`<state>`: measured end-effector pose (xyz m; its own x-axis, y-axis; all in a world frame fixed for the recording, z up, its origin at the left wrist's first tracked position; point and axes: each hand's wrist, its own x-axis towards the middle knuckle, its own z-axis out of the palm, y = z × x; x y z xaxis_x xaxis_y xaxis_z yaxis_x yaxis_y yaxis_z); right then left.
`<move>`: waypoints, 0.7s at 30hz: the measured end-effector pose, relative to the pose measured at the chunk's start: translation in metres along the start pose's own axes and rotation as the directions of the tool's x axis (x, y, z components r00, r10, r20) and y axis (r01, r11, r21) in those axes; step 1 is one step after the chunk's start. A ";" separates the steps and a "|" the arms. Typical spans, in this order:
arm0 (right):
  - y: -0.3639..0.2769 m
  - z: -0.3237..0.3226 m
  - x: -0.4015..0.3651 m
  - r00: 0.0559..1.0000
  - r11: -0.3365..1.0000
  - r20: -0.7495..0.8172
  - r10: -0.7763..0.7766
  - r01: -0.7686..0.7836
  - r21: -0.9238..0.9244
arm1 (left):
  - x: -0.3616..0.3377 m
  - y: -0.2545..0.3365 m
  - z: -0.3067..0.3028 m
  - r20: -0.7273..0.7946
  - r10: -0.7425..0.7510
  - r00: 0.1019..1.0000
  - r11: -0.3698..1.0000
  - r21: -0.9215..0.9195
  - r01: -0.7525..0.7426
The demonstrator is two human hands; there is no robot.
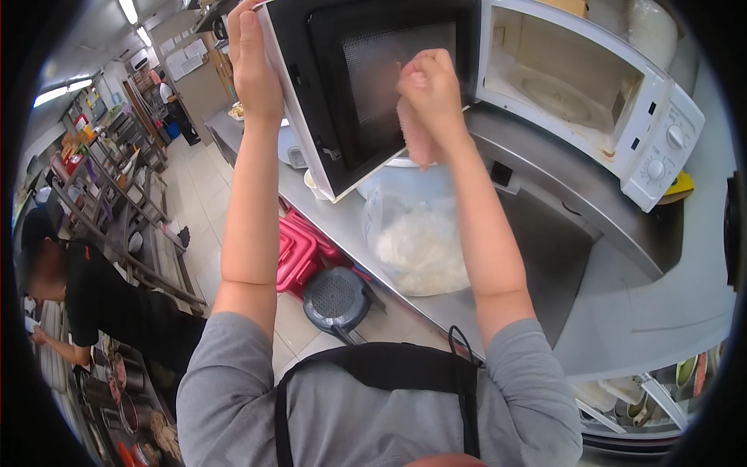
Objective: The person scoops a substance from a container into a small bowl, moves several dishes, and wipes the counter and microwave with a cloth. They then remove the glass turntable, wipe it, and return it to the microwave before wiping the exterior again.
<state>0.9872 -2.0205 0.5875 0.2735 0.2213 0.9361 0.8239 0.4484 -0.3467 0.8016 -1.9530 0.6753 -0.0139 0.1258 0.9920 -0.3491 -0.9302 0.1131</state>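
Note:
A white microwave oven (677,117) stands on the counter with its door (327,47) swung wide, showing the dark inner side and mesh window. My left hand (257,74) grips the door's outer edge. In front of the window, my right hand (433,87) is closed on a pink cloth (416,140), which hangs down from the fist against or very near the glass; exact contact cannot be told. Inside the oven a round turntable (552,97) is visible. Below the door, a clear plastic bag (424,245) of white contents lies on the counter.
Pink-red lidded containers (296,253) and a dark round perforated stool (336,300) stand on the floor beside the steel counter (537,272). A yellow item (681,187) sits by the microwave. At left a person in black (117,296) works near metal pots; another person (175,109) stands farther back.

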 end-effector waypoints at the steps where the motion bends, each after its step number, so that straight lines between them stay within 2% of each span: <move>1: 0.001 -0.004 0.000 0.999 1.000 0.043 0.010 -0.011 0.022 | 0.001 0.000 0.000 0.019 0.083 0.996 0.993 0.077 -0.084; 2: 0.002 -0.010 -0.001 0.994 0.995 0.096 0.060 -0.067 0.070 | 0.001 -0.001 -0.001 0.019 0.083 0.996 0.993 0.077 -0.084; 3: 0.001 -0.014 -0.003 0.994 0.995 0.096 0.059 -0.066 0.069 | 0.000 -0.002 0.000 0.016 0.031 0.999 1.000 -0.001 -0.031; 4: -0.001 -0.017 -0.005 0.993 0.995 0.086 0.074 -0.080 0.063 | 0.000 -0.004 -0.001 0.017 -0.021 1.000 0.997 -0.079 0.022; 8: 0.006 -0.016 -0.007 0.997 0.996 0.007 0.081 -0.081 0.028 | 0.000 -0.006 0.000 0.037 -0.044 0.998 0.987 -0.151 0.049; 10: 0.005 -0.009 -0.004 0.998 0.997 -0.011 0.067 -0.067 0.025 | 0.002 0.001 0.008 -0.126 -0.043 0.991 0.981 -0.194 0.018; 11: 0.004 -0.005 -0.003 0.998 0.998 -0.025 0.052 -0.051 0.022 | 0.002 -0.018 0.005 -0.125 -0.044 0.991 0.981 -0.195 0.018; 12: 0.004 -0.002 -0.001 0.999 1.000 -0.044 0.021 -0.020 0.020 | 0.001 -0.054 -0.003 -0.188 -0.143 0.972 0.905 -0.421 0.052; 13: 0.001 0.000 0.000 0.999 1.000 -0.044 0.021 -0.020 0.020 | 0.004 -0.055 -0.003 -0.224 -0.253 0.941 0.779 -0.624 0.060; 14: -0.001 0.002 0.002 0.999 0.999 -0.033 0.031 -0.030 0.020 | 0.001 -0.055 -0.006 -0.226 -0.253 0.941 0.779 -0.624 0.060; 15: -0.003 0.004 0.002 0.999 0.999 -0.021 0.041 -0.040 0.022 | 0.001 -0.021 -0.001 -0.133 -0.126 0.983 0.911 -0.407 0.061; 16: -0.005 0.005 0.003 0.999 0.999 -0.018 0.041 -0.040 0.023 | 0.000 -0.002 0.001 -0.008 -0.025 1.000 0.985 -0.168 0.023; 19: -0.007 0.007 0.003 1.000 0.999 0.011 0.029 -0.028 -0.026 | 0.001 -0.003 0.000 -0.011 -0.028 1.000 0.990 -0.135 0.026; 21: -0.006 0.008 0.004 0.998 0.983 0.019 -0.062 0.064 -0.173 | 0.000 -0.003 0.000 -0.017 -0.036 0.999 0.991 -0.127 0.034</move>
<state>0.9795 -2.0158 0.5928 0.2126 0.2090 0.9545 0.9132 0.3050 -0.2702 0.8022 -1.9503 0.6750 -0.0168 0.1652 0.9861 -0.4655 -0.8741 0.1385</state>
